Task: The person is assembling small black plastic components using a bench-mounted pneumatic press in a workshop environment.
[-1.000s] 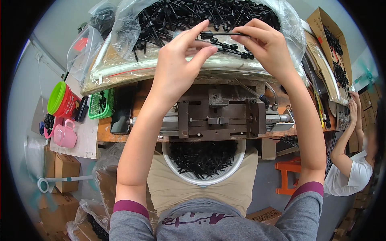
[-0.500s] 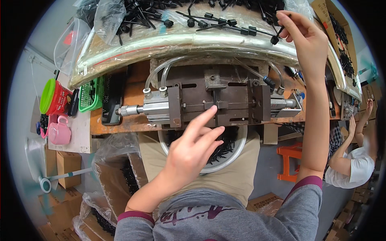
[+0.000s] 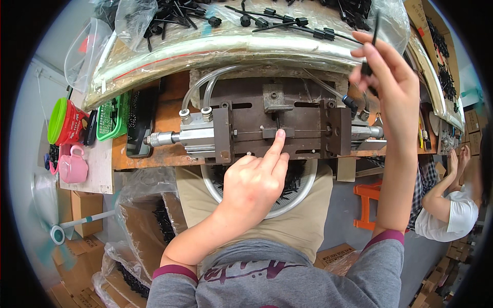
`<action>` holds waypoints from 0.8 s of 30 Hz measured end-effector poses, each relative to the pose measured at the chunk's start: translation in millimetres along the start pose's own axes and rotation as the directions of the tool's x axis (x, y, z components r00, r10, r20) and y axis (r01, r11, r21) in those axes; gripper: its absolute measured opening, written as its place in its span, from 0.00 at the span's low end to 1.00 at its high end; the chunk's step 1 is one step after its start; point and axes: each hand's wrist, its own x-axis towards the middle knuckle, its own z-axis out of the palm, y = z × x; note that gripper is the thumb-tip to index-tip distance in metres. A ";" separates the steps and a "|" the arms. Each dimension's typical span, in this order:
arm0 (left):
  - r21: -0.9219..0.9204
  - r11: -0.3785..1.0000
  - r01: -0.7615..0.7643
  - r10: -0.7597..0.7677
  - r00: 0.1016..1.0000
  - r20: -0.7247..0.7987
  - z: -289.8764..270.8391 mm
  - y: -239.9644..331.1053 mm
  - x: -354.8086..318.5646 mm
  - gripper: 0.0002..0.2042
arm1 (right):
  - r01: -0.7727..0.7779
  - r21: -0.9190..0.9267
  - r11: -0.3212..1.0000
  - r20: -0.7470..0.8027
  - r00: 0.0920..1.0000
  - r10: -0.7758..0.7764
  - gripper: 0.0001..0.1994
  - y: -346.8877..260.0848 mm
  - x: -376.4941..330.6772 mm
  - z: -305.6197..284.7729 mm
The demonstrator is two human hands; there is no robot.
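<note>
My left hand (image 3: pixel 255 184) reaches over the dark metal clamping fixture (image 3: pixel 303 118), its index finger stretched out and the other fingers bent. The index fingertip touches a thin black rod (image 3: pixel 278 122) at the fixture's small middle block; the finger partly covers it. Raised at the far right, my right hand (image 3: pixel 393 77) pinches a black plastic stem with a knobbed end (image 3: pixel 376 36), the stem pointing up. Some of that piece is blurred and behind the fingers. Similar black knobbed stems (image 3: pixel 303 28) lie on the plastic-covered tray (image 3: pixel 205 54) beyond the fixture.
Air cylinders (image 3: pixel 197 136) with clear hoses (image 3: pixel 197 92) flank the fixture. A white-rimmed basket (image 3: pixel 311 190) of black pieces sits at my lap. Green basket (image 3: pixel 113 120), phone (image 3: pixel 139 123) and pink cup (image 3: pixel 73 167) stand left. Another person (image 3: pixel 447 210) sits at right near an orange stool (image 3: pixel 363 205).
My right hand has drawn back from the tray toward me, bringing a black stem that now points up. My left index finger has moved slightly right and forward onto the middle block.
</note>
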 end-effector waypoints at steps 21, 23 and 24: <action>0.119 0.993 -0.010 0.040 0.965 -0.258 -18.4 -88.9 182.2 0.05 | 0.351 -0.463 0.814 0.373 0.910 -0.180 0.14 20.6 -132.0 59.8; 0.108 0.994 -0.010 0.034 0.975 -0.218 -15.9 -91.0 190.0 0.06 | 0.412 -0.529 0.742 0.417 0.888 -0.195 0.13 22.0 -130.1 66.0; 0.085 0.995 -0.046 0.066 0.966 -0.249 -18.2 -89.9 188.9 0.06 | 0.436 -0.559 0.705 0.441 0.876 -0.192 0.13 22.7 -127.5 68.8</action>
